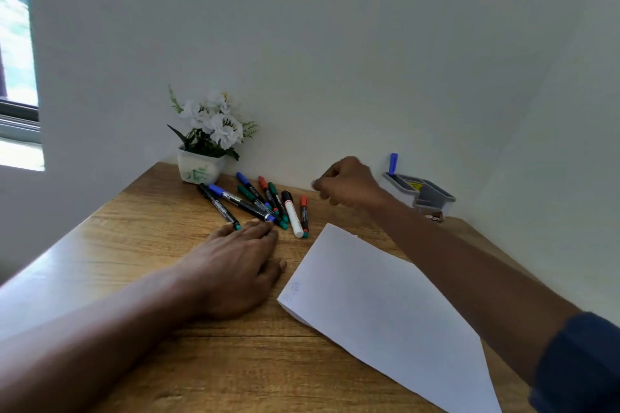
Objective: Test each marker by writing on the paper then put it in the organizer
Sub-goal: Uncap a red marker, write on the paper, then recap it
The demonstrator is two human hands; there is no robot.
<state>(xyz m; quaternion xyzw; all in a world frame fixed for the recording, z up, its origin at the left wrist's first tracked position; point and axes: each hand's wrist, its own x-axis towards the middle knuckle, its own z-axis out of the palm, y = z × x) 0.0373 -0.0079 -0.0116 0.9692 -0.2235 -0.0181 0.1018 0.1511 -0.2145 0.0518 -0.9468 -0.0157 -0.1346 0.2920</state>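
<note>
While flat beside markers (261,203) — left hand (240,265)

The right hand (349,183) is motion-blurred, its grip unreadable; just beyond that grip, the grey plastic organizer (432,193) is partly hidden by that hand's wrist.

Bare forearms; dark blue sleeve (583,362) on right arm.

A wooden desk (141,238) fits into a corner of plain white walls (335,43). At far left, a window (16,43) admits daylight, which glares along the desk's left edge.
</note>
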